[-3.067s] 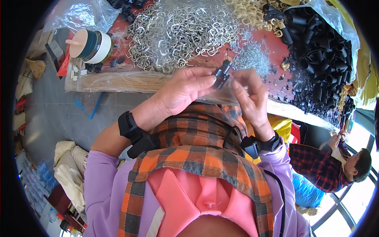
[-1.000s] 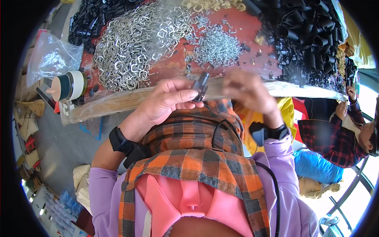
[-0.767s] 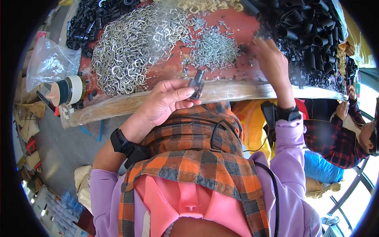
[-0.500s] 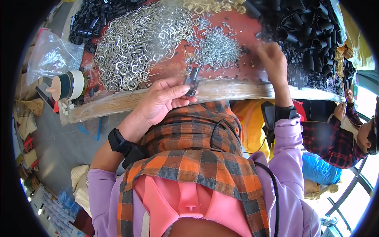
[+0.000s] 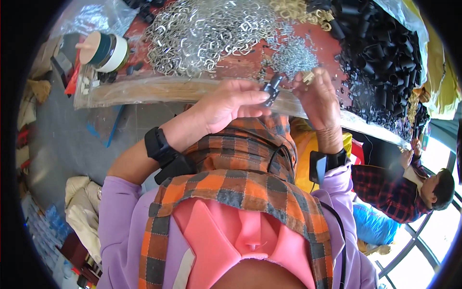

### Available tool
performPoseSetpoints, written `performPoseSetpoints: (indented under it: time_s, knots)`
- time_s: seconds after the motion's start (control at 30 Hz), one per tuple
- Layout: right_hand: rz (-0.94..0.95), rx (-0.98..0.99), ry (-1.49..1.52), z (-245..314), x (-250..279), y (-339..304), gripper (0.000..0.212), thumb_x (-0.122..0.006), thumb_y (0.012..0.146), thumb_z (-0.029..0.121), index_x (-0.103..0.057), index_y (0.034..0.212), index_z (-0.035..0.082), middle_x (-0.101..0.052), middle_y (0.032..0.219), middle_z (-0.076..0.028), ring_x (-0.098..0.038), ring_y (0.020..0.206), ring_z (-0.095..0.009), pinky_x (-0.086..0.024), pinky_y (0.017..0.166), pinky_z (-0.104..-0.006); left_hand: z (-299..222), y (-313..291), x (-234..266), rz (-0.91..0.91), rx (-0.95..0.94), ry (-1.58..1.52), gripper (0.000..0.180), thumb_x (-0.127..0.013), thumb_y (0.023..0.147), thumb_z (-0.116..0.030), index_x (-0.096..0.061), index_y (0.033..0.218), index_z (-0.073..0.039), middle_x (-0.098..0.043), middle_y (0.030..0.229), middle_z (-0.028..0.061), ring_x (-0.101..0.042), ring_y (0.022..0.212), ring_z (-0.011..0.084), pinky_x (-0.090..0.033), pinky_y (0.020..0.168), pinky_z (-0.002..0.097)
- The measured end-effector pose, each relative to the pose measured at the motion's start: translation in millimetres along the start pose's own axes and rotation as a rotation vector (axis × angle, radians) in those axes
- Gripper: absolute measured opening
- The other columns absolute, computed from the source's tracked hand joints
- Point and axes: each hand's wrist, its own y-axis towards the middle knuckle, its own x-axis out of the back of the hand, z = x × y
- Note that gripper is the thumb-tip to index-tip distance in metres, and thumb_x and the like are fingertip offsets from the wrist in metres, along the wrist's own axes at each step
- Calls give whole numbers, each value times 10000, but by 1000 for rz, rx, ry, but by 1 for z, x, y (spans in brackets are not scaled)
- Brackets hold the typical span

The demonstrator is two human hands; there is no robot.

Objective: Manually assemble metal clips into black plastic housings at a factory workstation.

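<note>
My left hand (image 5: 238,102) grips a small black plastic part (image 5: 272,90) with a narrow stub at its top, over the table's front edge. Close by on the right, my right hand (image 5: 317,98) pinches a small cream-coloured plastic piece (image 5: 308,77) between thumb and fingers. The two pieces are apart. Behind them lies a pile of small silvery screws or pins (image 5: 294,57). Farther left spreads a large heap of bent metal hooks (image 5: 202,36).
Black plastic tubes (image 5: 380,58) are heaped at the right. Cream-coloured pieces (image 5: 301,12) lie at the back. A round container with a white rim (image 5: 114,54) stands at the left beside a clear plastic bag (image 5: 96,19). A co-worker in a checked shirt (image 5: 385,189) sits at the right.
My right hand has come back from the table's right side toward my left hand, now with the cream-coloured piece showing in it. My left hand still holds the black part. The view has shifted.
</note>
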Motion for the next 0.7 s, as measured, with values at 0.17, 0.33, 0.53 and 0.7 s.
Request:
performPoseSetpoints:
  time_s: [0.17, 0.33, 0.53, 0.7]
  knots:
    - [86, 10, 81, -20, -25, 0, 123, -423, 853, 204, -468, 925, 114, -499, 980, -86, -475, 885, -184, -359, 760, -323, 0, 1, 1, -33, -10, -26, 178, -531, 790, -138, -542, 913, -9, -579, 845, 59, -579, 771, 153, -468, 663, 202]
    - [32, 109, 61, -29, -30, 2, 129, -440, 846, 194, -484, 918, 97, -478, 1050, -79, -460, 929, -191, -341, 812, -341, 0, 9, 4, -54, -9, -63, 187, -561, 771, -133, -550, 908, -7, -569, 863, 64, -578, 791, 173, -468, 683, 211]
    - [47, 167, 9, -35, -34, -2, 165, -452, 840, 206, -506, 926, 76, -456, 1093, -75, -438, 983, -213, -312, 866, -369, 0, 14, -3, -40, 27, -78, 203, -574, 764, -133, -552, 916, -1, -567, 875, 69, -577, 800, 188, -472, 694, 221]
    - [-23, 170, 57, -33, -34, -12, 192, -450, 842, 206, -505, 948, 56, -458, 1079, -72, -445, 969, -193, -318, 863, -338, 6, 17, -6, 10, 62, -158, 198, -570, 766, -139, -560, 918, -12, -572, 882, 70, -576, 798, 190, -474, 694, 224]
